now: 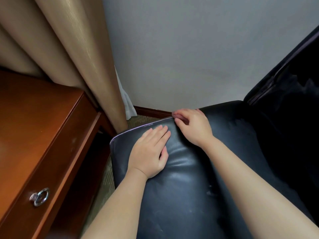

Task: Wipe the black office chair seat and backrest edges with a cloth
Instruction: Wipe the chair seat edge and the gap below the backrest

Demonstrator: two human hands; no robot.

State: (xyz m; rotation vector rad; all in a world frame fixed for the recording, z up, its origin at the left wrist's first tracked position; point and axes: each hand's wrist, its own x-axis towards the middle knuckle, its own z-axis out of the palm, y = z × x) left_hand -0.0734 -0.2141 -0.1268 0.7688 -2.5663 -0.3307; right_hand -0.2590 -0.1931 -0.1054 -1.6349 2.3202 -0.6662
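Black seat [189, 178] fills foreground; left hand [149, 152] flat, fingers straight and together, steadying it. Right hand [191, 125] fingers curled at far edge, cloth not visible. Edge-wiping step; next likely follows edge toward backrest [293, 87].

Backrest [293, 87] cut by right edge; right hand [191, 125] fingertips curled under, hidden.

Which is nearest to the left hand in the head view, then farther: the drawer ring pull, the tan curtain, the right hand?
From the left hand:
1. Right hand, just right of it at the seat edge.
2. Tan curtain, up and left.
3. Drawer ring pull, far lower left on the wooden desk.
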